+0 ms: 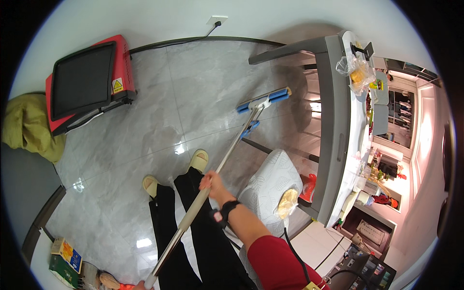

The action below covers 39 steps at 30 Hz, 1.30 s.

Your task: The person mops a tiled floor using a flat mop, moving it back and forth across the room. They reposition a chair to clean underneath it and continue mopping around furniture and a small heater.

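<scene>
At far left a rumpled olive-green cloth (29, 123) lies against a bulky red machine with a large dark slanted panel (82, 79); below them, at the lower left, a green carton (64, 269) stands by a yellow-and-blue printed box (67, 253). At the lower edge only a sliver of the left hand (140, 286) shows, at the near end of a long-handled mop with a silver pole and a beige grip sleeve (194, 210); the hand is mostly cut off, so I cannot tell how far it is closed. Two pale yellow slippers (198, 160) and black trousers (193, 193) show beneath the pole; the fingers (206, 181) of the right hand (212, 185) are closed around the pole at the sleeve's upper end, a black watch (224, 214) on the wrist, a dark red sleeve (275, 258) farther up the arm. The mop slants up and right across the grey marbled floor tiles (111, 159); its blue-and-white bar-shaped head (262, 101) is at the far end, near the worktop; a chair with a white leaf-patterned cover (268, 176) carries a yellowish round item in clear wrap (287, 203); a red plastic bag (308, 186) is just beside it. At right stands the grey-sided, white-topped worktop (333, 140), with a clear plastic bag of something yellow (357, 76) on it.
</scene>
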{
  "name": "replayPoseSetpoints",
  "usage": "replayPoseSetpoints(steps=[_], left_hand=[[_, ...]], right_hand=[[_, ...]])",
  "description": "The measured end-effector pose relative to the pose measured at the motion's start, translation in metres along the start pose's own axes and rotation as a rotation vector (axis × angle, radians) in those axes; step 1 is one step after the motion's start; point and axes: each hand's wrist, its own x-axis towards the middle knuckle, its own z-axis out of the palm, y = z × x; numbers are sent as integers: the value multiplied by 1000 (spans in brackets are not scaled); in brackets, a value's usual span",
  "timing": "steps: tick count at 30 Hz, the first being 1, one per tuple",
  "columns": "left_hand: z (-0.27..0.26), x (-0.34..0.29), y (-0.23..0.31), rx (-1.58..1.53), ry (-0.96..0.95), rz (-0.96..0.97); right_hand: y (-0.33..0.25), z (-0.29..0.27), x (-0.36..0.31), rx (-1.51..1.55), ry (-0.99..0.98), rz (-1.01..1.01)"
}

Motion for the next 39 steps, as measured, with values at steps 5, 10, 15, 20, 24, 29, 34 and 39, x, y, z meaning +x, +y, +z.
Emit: replayPoseSetpoints(steps=[5, 10, 15, 20, 24, 29, 34, 39], left_hand=[[35, 15, -11, -126, 44, 89], [115, -10, -132, -355, 239, -142], [116, -49, -196, -185, -138, -237], [72, 29, -107, -618, -429, 94], [33, 127, 71, -227, -21, 296], [9, 216, 328, -256, 57, 504], [-14, 234, 409, -379, 17, 626], [-29, 190, 296, -318, -68, 504]], right_hand=[[-26, -4, 1, 44, -89, -116], [85, -12, -17, -142, 128, -72], [115, -17, -33, 85, 118, 134], [63, -32, -7, 168, -74, 25], [-95, -49, 62, 303, 178, -229], [-303, -59, 91, -248, 437, -711], [-357, -35, 80, -448, 537, -811], [-291, -18, 86, -908, 646, -773]])
